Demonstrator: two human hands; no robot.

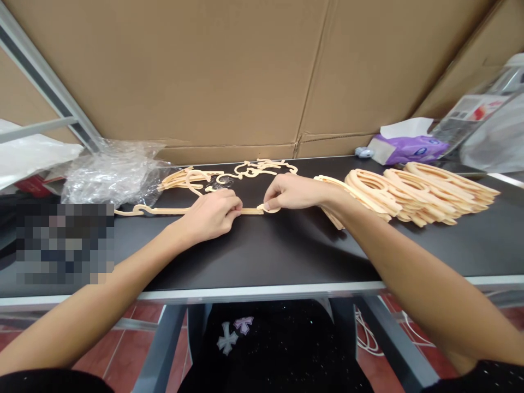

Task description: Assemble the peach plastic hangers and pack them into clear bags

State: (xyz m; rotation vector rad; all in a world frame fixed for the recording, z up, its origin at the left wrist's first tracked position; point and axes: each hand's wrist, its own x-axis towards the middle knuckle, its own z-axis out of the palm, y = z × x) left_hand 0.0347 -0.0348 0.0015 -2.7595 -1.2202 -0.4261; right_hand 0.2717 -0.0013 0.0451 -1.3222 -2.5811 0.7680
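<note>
My left hand (213, 214) is closed around a long, thin beige hanger bar (168, 211) that lies level above the black table. Toward its left end, the bar runs by a curved hook-like part (141, 209). At the bar's right end my right hand (290, 192) pinches a small curved beige hanger piece (272, 209), which touches or almost touches the bar; the fingers partly cover it. Just behind my left hand lie loose beige hanger parts (190, 177), and more curved hooks (262, 168) are scattered farther back.
Several stacks of beige hangers (421, 191) spread over the table's right side, under and beside my right forearm. Crumpled clear plastic bags (110, 172) lie at the left. A purple tissue pack (413, 148) stands at the back right, before a cardboard wall (229, 76).
</note>
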